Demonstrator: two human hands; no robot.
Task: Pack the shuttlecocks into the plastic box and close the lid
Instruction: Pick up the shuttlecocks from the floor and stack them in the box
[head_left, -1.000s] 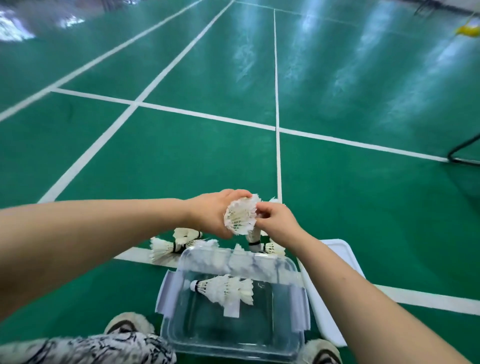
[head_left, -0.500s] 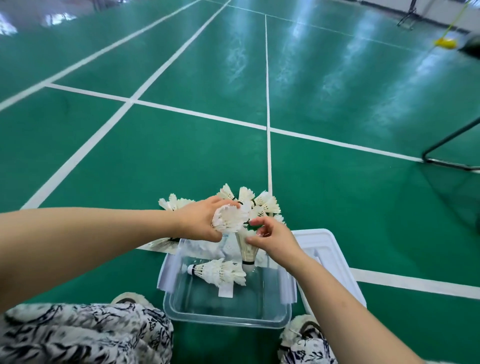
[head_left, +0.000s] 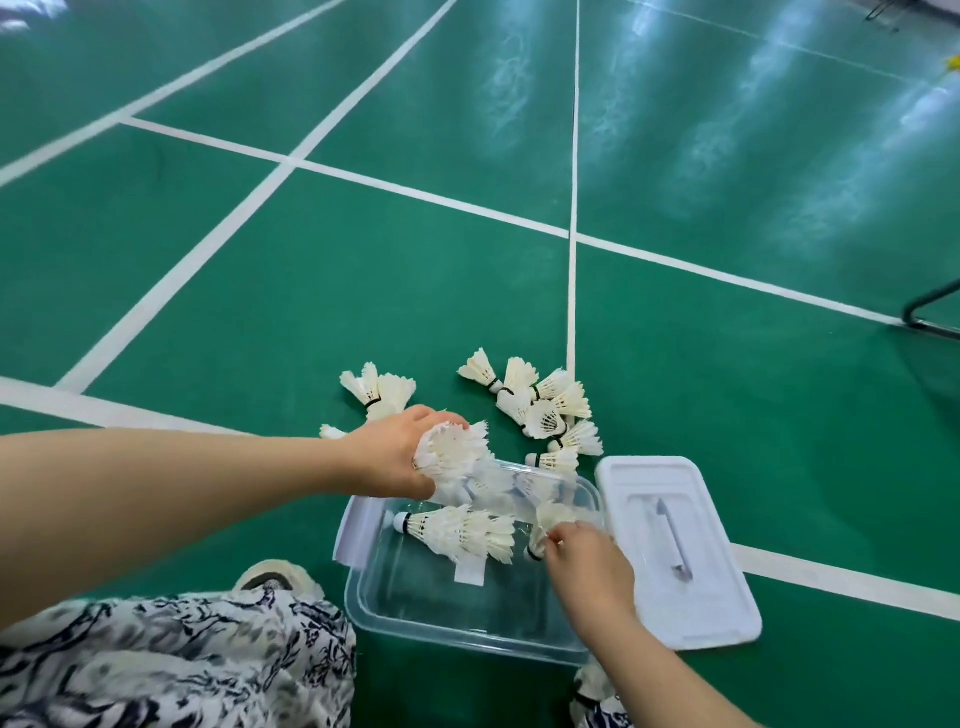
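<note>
A clear plastic box (head_left: 395, 618) sits on the green floor in front of me, lid off. A nested stack of white shuttlecocks (head_left: 462, 532) lies inside it, cork to the left. My left hand (head_left: 392, 457) hovers over the box's far left rim, closed on a white shuttlecock (head_left: 454, 449). My right hand (head_left: 589, 569) is inside the box at its right side, pinching another shuttlecock (head_left: 550, 519) by the cork end. The white lid (head_left: 675, 551) lies flat just right of the box. Several loose shuttlecocks (head_left: 540, 410) lie on the floor beyond the box, and a smaller pile (head_left: 379, 392) lies to their left.
White court lines cross the green floor. My patterned trouser leg (head_left: 171, 670) and a shoe (head_left: 275, 577) are at the bottom left, the other shoe (head_left: 592, 691) under my right forearm. A black metal frame (head_left: 930, 312) stands at the right edge.
My right hand has moved down from near the left hand into the box with a shuttlecock. My left hand has kept its shuttlecock and drifted slightly lower. The view has tilted down.
</note>
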